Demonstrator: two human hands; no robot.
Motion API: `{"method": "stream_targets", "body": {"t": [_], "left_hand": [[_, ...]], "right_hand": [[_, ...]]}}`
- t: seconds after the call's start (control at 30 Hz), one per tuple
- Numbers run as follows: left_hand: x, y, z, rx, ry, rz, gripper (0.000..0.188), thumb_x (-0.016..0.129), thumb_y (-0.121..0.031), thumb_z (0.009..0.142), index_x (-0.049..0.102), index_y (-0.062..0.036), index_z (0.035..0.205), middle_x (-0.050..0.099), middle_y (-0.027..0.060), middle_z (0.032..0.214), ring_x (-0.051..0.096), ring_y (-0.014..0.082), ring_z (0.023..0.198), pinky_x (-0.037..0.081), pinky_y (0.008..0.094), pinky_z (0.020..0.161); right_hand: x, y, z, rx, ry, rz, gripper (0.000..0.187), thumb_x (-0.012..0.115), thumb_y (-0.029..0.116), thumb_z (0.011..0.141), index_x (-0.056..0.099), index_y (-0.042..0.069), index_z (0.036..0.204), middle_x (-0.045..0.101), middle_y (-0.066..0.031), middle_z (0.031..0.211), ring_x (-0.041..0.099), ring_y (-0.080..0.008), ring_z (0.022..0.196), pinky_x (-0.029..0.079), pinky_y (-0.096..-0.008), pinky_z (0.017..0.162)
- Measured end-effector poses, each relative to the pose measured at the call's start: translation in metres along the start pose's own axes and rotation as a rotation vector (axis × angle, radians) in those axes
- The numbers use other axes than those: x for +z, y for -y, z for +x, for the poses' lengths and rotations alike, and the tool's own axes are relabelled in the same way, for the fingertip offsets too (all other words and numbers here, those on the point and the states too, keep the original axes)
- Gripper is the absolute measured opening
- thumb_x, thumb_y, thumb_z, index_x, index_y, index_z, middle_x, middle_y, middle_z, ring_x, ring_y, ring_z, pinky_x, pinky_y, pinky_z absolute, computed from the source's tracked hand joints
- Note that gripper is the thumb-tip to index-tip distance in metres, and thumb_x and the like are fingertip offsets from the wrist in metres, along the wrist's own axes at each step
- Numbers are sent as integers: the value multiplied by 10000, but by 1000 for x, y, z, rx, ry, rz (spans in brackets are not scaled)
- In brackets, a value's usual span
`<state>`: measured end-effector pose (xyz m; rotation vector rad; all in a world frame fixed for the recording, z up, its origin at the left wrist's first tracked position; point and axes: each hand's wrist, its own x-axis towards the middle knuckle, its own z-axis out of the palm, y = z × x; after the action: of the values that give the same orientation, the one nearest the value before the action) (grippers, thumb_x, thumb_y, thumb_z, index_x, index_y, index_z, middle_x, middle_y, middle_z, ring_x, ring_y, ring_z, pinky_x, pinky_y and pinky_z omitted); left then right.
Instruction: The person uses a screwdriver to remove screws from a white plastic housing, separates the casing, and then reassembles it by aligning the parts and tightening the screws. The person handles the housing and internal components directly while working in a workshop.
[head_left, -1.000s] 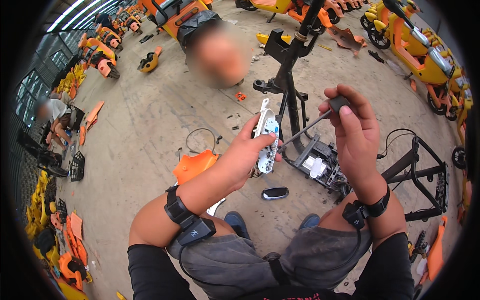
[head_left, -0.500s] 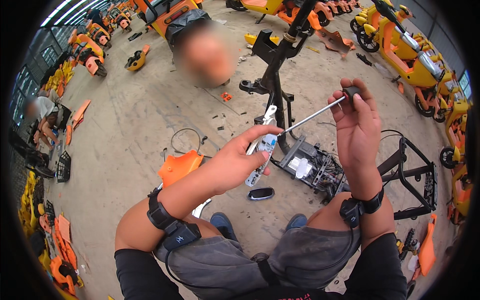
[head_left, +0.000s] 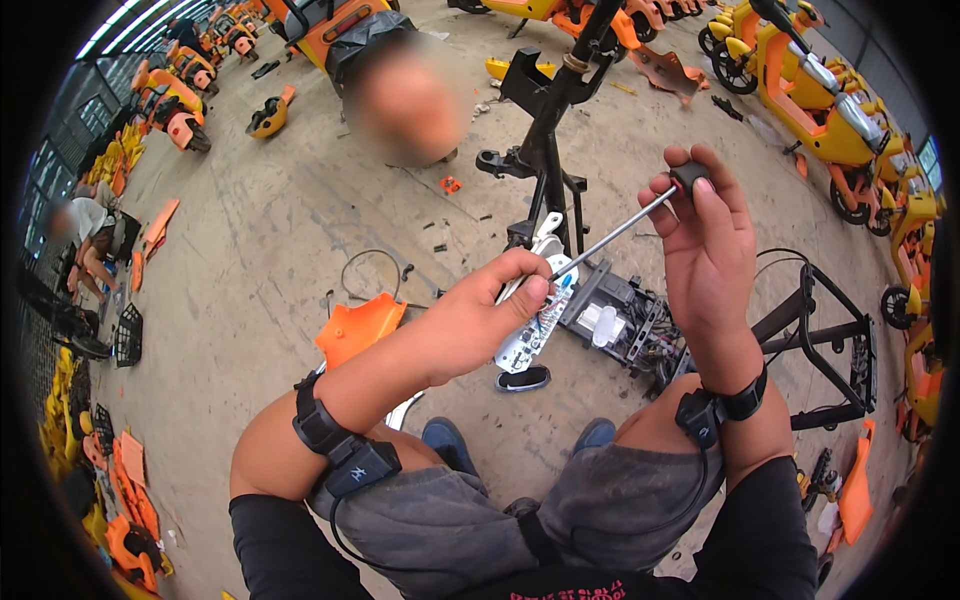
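My left hand [head_left: 478, 318] is closed around a white circuit board [head_left: 528, 346], which sits in or against a pale elongated housing with a narrow tab at its top. In my right hand [head_left: 708, 245] is a screwdriver [head_left: 622, 230]; the fingers and thumb pinch its short dark handle. Its long metal shaft slants down to the left, with the tip at the upper part of the board beside my left fingertips. My left fingers hide part of the board's edge, and whether the tip sits in a screw cannot be made out.
Beyond my hands stands a bare black scooter frame [head_left: 545, 150], with a box of electronics and wiring [head_left: 625, 325] at its base. An orange panel [head_left: 358, 330] and a dark oval part [head_left: 523, 380] lie on the concrete floor. Yellow scooters [head_left: 800, 110] line the right; a person [head_left: 95, 235] crouches far left.
The board has turned so more of its component face shows. My right hand and the screwdriver have shifted slightly left, and the tip sits closer to my left fingertips.
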<state>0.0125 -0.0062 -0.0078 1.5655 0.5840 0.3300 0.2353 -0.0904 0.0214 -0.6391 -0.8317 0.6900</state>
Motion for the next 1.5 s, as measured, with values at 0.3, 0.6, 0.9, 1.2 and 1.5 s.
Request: {"method": "stream_targets", "body": {"t": [0.3,0.6,0.9,1.2,1.5], "left_hand": [[-1,-5,1,51,-109,117,360,531,-446,1033,564,-105,1141,568,-24,1031,492,77,981,428,262,890],[0,6,6,20,-150,3,371,528,-405,1040,564,-96,1242,615,22,1066,577,93,966,494,269,847],[3,7,4,10,-105,-113,433,512,-446,1038,570,-75,1254,631,54,1077,541,140,1030,440,316,930],[8,7,1,101,-38,-53,392,573,-433,1015,552,-86,1197,614,17,1029,576,104,916,490,253,804],[8,1,-13,-50,72,-114,262,561,-349,1036,538,-103,1125,565,24,1014,566,98,851,456,276,765]], "right_hand": [[2,2,1,-115,-106,-46,286,428,73,1003,530,-15,1255,583,-149,1167,588,-203,955,545,-401,871],[13,-16,-20,51,499,-881,288,702,176,930,677,68,1195,562,24,819,509,-78,744,446,-237,674],[21,-27,-25,15,551,-903,214,714,79,883,741,85,1095,656,-50,916,596,-150,781,483,-280,687],[10,-33,-33,-46,513,-847,114,701,-10,864,702,8,977,646,-28,907,583,-110,785,451,-247,679],[9,-32,-60,133,428,-776,120,714,80,923,685,17,1021,675,-33,958,598,-76,819,486,-226,731]]}}
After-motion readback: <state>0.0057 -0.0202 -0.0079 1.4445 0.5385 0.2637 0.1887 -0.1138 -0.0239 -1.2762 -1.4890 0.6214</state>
